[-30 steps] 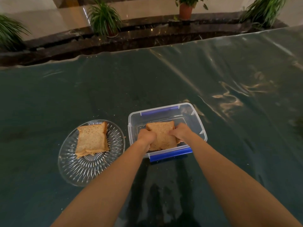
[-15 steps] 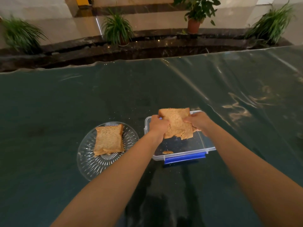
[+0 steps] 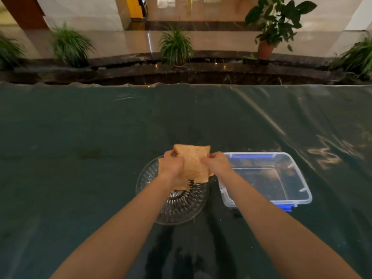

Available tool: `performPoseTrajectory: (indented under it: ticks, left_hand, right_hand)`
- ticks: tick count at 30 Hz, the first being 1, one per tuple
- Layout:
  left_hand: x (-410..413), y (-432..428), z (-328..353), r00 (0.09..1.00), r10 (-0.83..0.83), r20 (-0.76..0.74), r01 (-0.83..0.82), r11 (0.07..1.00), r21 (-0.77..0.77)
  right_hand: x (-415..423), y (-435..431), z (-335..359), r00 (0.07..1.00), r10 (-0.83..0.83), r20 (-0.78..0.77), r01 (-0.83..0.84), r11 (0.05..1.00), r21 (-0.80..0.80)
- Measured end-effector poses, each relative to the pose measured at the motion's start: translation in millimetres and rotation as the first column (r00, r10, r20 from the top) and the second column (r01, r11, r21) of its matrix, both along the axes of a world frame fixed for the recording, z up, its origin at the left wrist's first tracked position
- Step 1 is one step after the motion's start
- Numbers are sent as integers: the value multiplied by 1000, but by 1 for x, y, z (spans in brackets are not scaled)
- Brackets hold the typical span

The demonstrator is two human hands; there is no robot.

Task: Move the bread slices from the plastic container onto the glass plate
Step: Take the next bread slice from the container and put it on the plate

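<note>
A brown bread slice (image 3: 192,161) hangs in the air over the back half of the round glass plate (image 3: 177,208). My left hand (image 3: 172,165) pinches its left edge and my right hand (image 3: 216,164) pinches its right edge. The slice that lay on the plate is almost fully hidden behind my hands and the held slice; only a corner shows under my left wrist. To the right of the plate stands the clear plastic container (image 3: 302,186) with blue clips, and no whole slice is visible inside it.
The table is covered with a dark green cloth under a shiny transparent sheet (image 3: 80,158). Beyond its far edge runs a dark stone ledge (image 3: 201,73) with several potted plants.
Both hands lifted the slice out of the container and carried it left, so it now hovers over the plate. The view has shifted too.
</note>
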State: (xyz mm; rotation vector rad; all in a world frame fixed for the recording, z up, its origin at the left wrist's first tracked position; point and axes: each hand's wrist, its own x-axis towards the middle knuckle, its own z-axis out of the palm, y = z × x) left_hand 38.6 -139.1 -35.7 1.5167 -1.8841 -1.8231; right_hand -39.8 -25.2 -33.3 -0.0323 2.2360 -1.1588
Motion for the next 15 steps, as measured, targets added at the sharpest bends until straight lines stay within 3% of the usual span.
performPoseTrajectory:
  ticks: [7,15]
  left_hand:
    - [35,-39,-27,997,-12,81,14,1000,-26]
    - [42,-55,-44,960,-189,206,221,965,-141]
  right_hand:
    - [35,-45,-31,999,35,-37,-32,997,72]
    - [42,-57,-55,989,98,-110,-77,981,179]
